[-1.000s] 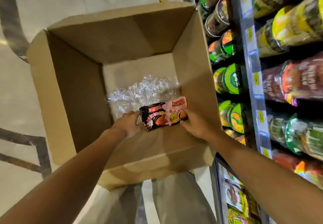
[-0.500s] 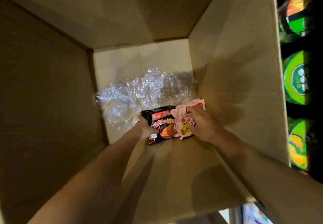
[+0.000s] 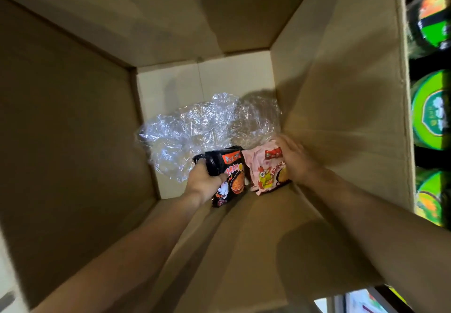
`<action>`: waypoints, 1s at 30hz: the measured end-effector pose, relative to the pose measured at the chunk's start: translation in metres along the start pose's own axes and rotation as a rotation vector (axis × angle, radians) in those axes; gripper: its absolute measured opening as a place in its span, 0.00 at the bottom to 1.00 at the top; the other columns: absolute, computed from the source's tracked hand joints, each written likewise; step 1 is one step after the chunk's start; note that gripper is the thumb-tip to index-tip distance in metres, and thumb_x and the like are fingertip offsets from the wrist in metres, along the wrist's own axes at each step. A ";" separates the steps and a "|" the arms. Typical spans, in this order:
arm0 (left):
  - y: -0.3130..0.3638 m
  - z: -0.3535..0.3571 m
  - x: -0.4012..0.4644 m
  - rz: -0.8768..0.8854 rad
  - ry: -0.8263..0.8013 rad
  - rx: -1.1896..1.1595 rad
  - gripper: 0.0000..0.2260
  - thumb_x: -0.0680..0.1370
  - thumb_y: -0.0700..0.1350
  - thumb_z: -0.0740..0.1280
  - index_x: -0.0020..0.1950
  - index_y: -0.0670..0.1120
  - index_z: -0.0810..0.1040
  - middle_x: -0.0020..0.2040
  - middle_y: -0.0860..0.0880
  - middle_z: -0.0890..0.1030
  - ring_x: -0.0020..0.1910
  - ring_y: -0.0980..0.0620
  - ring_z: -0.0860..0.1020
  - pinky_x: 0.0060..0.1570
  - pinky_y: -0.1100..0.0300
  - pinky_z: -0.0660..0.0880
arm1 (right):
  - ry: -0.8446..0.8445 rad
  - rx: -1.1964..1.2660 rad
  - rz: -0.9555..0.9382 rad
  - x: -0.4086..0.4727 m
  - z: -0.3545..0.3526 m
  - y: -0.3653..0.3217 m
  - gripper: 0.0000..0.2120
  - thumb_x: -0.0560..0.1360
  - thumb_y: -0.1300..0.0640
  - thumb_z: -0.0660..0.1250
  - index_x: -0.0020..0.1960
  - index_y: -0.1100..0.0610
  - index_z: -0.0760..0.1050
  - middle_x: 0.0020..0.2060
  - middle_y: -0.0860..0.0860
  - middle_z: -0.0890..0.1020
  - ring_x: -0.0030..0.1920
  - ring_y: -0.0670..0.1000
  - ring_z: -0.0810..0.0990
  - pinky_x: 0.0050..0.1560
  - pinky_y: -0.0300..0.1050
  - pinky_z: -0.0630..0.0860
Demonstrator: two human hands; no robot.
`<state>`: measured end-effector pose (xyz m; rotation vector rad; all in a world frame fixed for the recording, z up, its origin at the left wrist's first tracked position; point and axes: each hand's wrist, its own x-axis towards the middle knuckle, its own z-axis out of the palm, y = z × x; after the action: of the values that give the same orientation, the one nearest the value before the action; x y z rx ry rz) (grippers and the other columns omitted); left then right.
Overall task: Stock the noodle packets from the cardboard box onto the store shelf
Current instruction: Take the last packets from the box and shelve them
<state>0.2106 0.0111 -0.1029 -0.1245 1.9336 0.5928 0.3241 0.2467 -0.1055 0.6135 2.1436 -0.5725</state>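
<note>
I look straight down into a deep cardboard box point(image 3: 73, 122). At its bottom lie two noodle packets side by side. My left hand point(image 3: 202, 181) grips the black noodle packet point(image 3: 231, 173) along its left edge, thumb on its face. My right hand point(image 3: 296, 159) holds the pink noodle packet point(image 3: 266, 171) at its right edge, fingers curled over it. The packets touch each other near the box's near wall.
Crumpled clear plastic wrap point(image 3: 195, 129) covers the box floor behind the packets. The store shelf point(image 3: 432, 107) at the right edge holds green-lidded cup noodles. The box's tall walls close in on both arms.
The camera has dropped closer into the box. Both hands have taken firmer hold of the packets, which have lifted and tilted slightly off the box floor.
</note>
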 end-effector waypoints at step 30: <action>0.055 -0.142 -0.130 0.285 0.310 -0.073 0.13 0.75 0.40 0.73 0.59 0.47 0.80 0.47 0.55 0.84 0.46 0.58 0.82 0.50 0.67 0.77 | 0.356 0.560 -0.043 -0.067 -0.073 -0.069 0.19 0.67 0.50 0.81 0.54 0.56 0.84 0.43 0.49 0.77 0.42 0.51 0.77 0.35 0.32 0.66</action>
<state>0.1302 -0.0289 0.0761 0.0167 2.2503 0.8750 0.2770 0.2202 0.0024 1.0360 2.3297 -1.1816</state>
